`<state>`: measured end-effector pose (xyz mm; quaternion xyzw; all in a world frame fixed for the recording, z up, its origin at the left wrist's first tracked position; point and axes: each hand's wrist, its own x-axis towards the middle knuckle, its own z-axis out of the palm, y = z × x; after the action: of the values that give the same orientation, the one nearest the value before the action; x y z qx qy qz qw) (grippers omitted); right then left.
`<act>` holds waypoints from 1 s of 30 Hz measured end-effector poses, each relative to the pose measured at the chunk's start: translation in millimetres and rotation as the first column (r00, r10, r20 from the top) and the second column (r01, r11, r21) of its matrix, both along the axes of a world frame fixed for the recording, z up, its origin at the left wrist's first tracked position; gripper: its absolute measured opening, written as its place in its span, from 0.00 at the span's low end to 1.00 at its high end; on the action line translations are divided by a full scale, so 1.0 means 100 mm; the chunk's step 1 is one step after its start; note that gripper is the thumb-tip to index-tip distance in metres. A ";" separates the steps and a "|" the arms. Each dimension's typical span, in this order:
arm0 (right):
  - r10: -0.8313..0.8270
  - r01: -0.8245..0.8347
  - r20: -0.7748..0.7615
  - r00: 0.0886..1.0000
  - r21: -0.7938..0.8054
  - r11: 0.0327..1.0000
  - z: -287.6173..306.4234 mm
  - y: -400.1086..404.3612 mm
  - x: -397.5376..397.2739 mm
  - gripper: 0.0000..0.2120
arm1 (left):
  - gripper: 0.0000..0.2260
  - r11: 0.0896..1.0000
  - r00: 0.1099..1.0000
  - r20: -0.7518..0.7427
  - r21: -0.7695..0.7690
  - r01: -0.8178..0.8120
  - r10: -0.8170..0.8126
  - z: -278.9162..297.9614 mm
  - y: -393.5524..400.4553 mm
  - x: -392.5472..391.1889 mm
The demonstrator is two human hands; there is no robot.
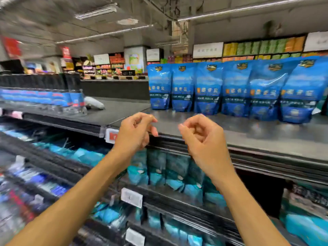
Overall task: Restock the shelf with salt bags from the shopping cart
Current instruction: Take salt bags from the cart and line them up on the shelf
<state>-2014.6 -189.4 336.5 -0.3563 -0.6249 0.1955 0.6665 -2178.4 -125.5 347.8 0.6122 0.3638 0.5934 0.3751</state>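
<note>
Both hands are up in front of the top shelf (pixel 195 128) and both are empty: the left hand (pixel 135 132) hangs with its fingers loosely curled, thumb and forefinger close together but pinching nothing, and the right hand (pixel 200 137) mirrors it just beside, fingers half folded in toward the palm, nothing held. Behind them, on the grey top shelf, six blue salt bags (pixel 236 89) stand upright in a tight row, shoulder to shoulder, set back from the front edge and running off to the right. The strip of shelf between the hands and the bags is bare. Over to the left on the same level there's a line of clear bottles with blue labels (pixel 74 102) (badly blurred, so no reading them). A red-and-white price tag (pixel 111 135) clips to the shelf edge just left of the left hand, and teal packets (pixel 166 176) crowd the lower shelves beneath the forearms.
</note>
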 end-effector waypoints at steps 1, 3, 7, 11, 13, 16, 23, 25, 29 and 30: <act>0.036 -0.036 -0.021 0.999 0.005 0.999 -0.07 0.01 -0.16 0.09 | 0.09 0.998 0.998 -0.007 -0.008 -0.058 0.058 -0.11 -0.07 -0.23; 0.128 -0.129 -0.052 0.990 -0.011 0.992 -0.22 0.04 -0.46 0.09 | 0.10 0.983 0.983 -0.024 -0.022 -0.184 0.184 -0.31 -0.21 -0.66; 0.297 -0.304 -0.079 0.952 -0.098 0.948 -0.61 0.15 -1.08 0.11 | 0.09 0.917 0.922 -0.041 -0.098 -0.387 0.385 -0.77 -0.56 -1.49; 0.435 -0.446 -0.103 0.895 -0.253 0.859 -1.11 0.27 -1.75 0.12 | 0.09 0.796 0.821 -0.066 -0.212 -0.567 0.567 -1.32 -0.88 -2.28; 0.496 -0.504 -0.116 0.861 -0.331 0.798 -1.38 0.31 -2.12 0.13 | 0.10 0.729 0.769 -0.070 -0.277 -0.627 0.635 -1.61 -1.05 -2.66; 0.548 -0.538 -0.113 0.828 -0.435 0.722 -1.78 0.33 -2.67 0.12 | 0.10 0.633 0.695 -0.077 -0.352 -0.690 0.715 -2.03 -1.37 -3.15; 0.648 -0.495 -0.063 0.759 -0.703 0.511 -2.79 0.29 -3.93 0.11 | 0.09 0.423 0.591 -0.196 -0.530 -0.735 0.782 -2.85 -2.00 -4.11; 0.683 -0.451 -0.032 0.729 -0.773 0.446 -3.06 0.32 -4.27 0.12 | 0.08 0.381 0.593 -0.226 -0.583 -0.718 0.773 -3.08 -2.02 -4.40; 0.715 -0.301 0.044 0.697 -0.888 0.348 -3.73 0.47 -5.05 0.09 | 0.10 0.273 0.608 -0.283 -0.701 -0.659 0.742 -3.81 -1.72 -5.11; 0.721 -0.243 0.085 0.688 -0.909 0.338 -3.89 0.51 -5.19 0.08 | 0.11 0.243 0.618 -0.296 -0.732 -0.637 0.728 -4.01 -1.61 -5.24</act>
<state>-2533.9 -138.7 -52.1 -0.4566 -0.6668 0.5738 0.1327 -2702.2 -286.8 -53.3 0.1290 0.7911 0.5026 0.3240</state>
